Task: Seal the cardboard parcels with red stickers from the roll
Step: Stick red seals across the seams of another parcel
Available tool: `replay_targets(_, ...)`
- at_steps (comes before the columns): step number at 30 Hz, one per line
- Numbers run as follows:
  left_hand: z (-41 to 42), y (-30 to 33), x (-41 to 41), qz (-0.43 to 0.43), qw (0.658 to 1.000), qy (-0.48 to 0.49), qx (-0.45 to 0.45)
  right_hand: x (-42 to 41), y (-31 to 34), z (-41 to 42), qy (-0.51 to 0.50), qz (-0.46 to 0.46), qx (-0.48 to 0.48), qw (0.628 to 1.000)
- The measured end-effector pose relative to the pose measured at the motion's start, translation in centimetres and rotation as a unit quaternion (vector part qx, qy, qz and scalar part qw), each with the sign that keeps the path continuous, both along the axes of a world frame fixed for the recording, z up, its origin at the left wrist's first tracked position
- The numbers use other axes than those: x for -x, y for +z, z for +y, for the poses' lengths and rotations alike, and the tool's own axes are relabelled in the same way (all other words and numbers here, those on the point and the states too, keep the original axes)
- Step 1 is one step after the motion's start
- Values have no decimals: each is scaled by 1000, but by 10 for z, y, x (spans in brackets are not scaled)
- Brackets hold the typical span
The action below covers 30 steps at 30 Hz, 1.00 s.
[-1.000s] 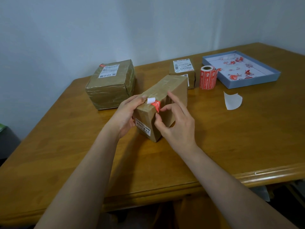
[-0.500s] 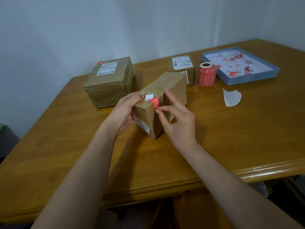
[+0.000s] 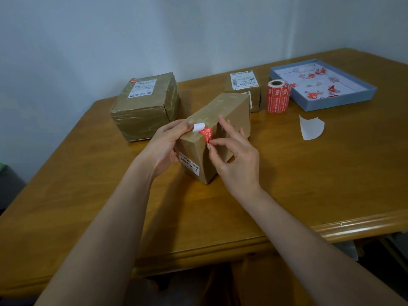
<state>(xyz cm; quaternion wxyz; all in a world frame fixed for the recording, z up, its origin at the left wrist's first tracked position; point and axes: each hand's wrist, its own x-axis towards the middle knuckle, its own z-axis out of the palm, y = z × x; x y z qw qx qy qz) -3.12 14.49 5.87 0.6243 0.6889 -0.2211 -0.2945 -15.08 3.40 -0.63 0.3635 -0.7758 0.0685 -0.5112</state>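
Note:
A long brown cardboard parcel (image 3: 229, 113) lies at the table's middle, one end toward me. A red sticker (image 3: 206, 134) bends over the top edge of that end, its white backing (image 3: 198, 127) curled up at the upper end. My left hand (image 3: 165, 146) grips the parcel's left side, with its fingertips at the white backing. My right hand (image 3: 234, 155) pinches the sticker's lower end between thumb and forefinger against the end face. The red sticker roll (image 3: 277, 96) stands upright behind the parcel to the right.
A big taped parcel (image 3: 145, 107) sits at the back left, a small labelled parcel (image 3: 242, 87) behind the middle one. A blue tray (image 3: 344, 100) holding red sticker scraps lies at the back right. A white backing scrap (image 3: 310, 128) lies on the table (image 3: 309, 184).
The sticker's red part now lies further down over the parcel's edge, and my right thumb and forefinger have closed on its lower end. The view has shifted slightly.

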Motion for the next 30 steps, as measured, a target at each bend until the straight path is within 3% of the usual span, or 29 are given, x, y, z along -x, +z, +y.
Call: replay_targets(30, -2, 1, 1, 6, 1000, 6, -3, 1, 1, -1, -18, 17, 20, 999)
